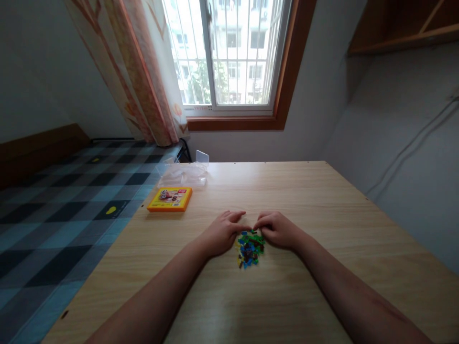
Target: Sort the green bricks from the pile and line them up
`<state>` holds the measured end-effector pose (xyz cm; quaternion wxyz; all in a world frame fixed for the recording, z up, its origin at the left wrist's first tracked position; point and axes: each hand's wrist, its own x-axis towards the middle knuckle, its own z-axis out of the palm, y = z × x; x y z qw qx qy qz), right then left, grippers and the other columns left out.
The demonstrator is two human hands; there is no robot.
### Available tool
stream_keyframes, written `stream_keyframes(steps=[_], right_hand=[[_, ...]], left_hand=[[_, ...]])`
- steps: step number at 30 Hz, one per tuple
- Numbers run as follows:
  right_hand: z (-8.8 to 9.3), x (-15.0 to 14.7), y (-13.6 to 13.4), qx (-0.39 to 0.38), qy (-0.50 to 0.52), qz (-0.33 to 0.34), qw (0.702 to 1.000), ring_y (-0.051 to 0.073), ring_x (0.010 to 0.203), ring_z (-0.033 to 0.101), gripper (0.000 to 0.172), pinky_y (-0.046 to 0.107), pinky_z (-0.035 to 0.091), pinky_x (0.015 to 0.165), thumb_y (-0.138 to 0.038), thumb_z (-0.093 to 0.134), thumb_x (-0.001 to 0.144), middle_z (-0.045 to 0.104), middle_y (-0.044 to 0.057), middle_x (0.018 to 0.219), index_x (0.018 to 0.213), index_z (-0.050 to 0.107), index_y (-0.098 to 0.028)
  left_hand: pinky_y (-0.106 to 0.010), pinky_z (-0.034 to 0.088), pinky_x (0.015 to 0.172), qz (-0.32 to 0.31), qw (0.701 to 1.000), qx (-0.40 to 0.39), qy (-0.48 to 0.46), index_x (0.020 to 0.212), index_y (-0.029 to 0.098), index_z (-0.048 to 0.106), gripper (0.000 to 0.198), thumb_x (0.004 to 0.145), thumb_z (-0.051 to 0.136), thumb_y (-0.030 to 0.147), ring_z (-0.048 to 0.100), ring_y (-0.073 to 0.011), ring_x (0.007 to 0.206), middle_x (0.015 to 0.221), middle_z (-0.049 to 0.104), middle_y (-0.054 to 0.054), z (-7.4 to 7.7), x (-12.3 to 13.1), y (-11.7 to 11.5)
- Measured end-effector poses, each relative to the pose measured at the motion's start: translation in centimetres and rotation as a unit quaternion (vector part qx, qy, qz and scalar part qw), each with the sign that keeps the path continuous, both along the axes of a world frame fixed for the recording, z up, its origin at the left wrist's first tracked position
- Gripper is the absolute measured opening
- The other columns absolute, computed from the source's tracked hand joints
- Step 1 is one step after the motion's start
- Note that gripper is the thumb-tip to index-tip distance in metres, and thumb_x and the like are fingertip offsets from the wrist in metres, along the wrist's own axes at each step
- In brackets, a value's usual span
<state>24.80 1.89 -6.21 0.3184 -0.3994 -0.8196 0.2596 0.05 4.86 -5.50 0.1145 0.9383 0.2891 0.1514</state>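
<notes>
Two bare hands at one heap of tiny plastic building bricks, blue, green, yellow and dark brown, on the near half of the wood-grain tabletop. On the left of the heap, the left hand, palm down, with fingers forward and loosely apart and thumb out towards the heap's far edge. Opposite, on the right, the right hand, with fingers bent and narrowly bunched. Impossible to say, at such small size, whether pinching a brick or not. Between the nearest tips of both hands, only a slight gap, just beyond the heap.

Probably best to work from the rim inward, pressing lightly to spread overlapping bricks into one layer. Lift bricks singly between thumb and fingertip; avoid sweeping with the palm, for fear of scattering. Use the left hand as a low fence. Leave undisturbed the flat yellow-and-orange box and, behind it, the clear plastic packaging, both well apart to the left.
</notes>
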Motion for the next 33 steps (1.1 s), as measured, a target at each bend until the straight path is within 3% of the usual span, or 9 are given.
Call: stream_keyframes(steps=[5, 11, 21, 25, 33], right_hand=[[0.16, 0.00, -0.10, 0.003, 0.002, -0.013, 1.000, 0.013, 0.075, 0.064, 0.038, 0.023, 0.047, 0.073, 0.001, 0.052, 0.075, 0.071, 0.002, 0.083, 0.092, 0.080, -0.019], [0.33, -0.16, -0.34, 0.013, 0.002, 0.010, 1.000, 0.013, 0.076, 0.063, 0.041, 0.023, 0.047, 0.073, 0.002, 0.053, 0.073, 0.070, 0.002, 0.084, 0.093, 0.081, -0.021], [0.14, -0.48, -0.20, 0.028, -0.038, -0.028, 0.999, 0.016, 0.087, 0.062, 0.039, 0.028, 0.048, 0.084, -0.001, 0.053, 0.080, 0.070, 0.005, 0.092, 0.100, 0.080, -0.021], [0.01, -0.47, -0.03, 0.026, -0.038, -0.030, 0.998, 0.017, 0.090, 0.062, 0.042, 0.029, 0.047, 0.086, -0.001, 0.052, 0.082, 0.070, 0.006, 0.096, 0.108, 0.079, -0.021], [-0.03, -0.35, -0.24, 0.048, -0.003, -0.019, 0.999, 0.015, 0.084, 0.060, 0.040, 0.028, 0.047, 0.081, 0.001, 0.050, 0.079, 0.067, 0.005, 0.089, 0.096, 0.080, -0.020]], left_hand=[[-0.046, 0.047, 0.109, 0.019, 0.999, -0.013, -0.040, 0.117, 0.033, 0.075, 0.037, 0.095, 0.052, 0.014, 0.059, -0.0244, 0.125, 0.144, 0.057, -0.009, -0.42, -0.13, 0.21], [-0.038, 0.052, 0.105, 0.033, 0.996, -0.036, -0.078, 0.099, 0.025, 0.080, 0.039, 0.086, 0.050, 0.003, 0.066, -0.0192, 0.114, 0.140, 0.058, -0.008, -0.49, -0.36, 0.39], [-0.036, 0.052, 0.104, 0.039, 0.989, -0.052, -0.130, 0.093, 0.026, 0.081, 0.038, 0.086, 0.051, 0.003, 0.065, -0.0177, 0.114, 0.136, 0.062, -0.005, -0.56, -0.41, 0.38], [-0.036, 0.048, 0.110, 0.026, 0.991, -0.051, -0.118, 0.095, 0.029, 0.081, 0.045, 0.082, 0.051, -0.001, 0.061, -0.0194, 0.123, 0.138, 0.061, -0.004, -0.72, -0.46, 0.43], [-0.037, 0.053, 0.104, 0.077, 0.990, -0.038, -0.116, 0.086, 0.026, 0.082, 0.034, 0.085, 0.054, 0.007, 0.064, -0.0204, 0.116, 0.132, 0.064, -0.006, -0.72, -0.81, 0.97]])
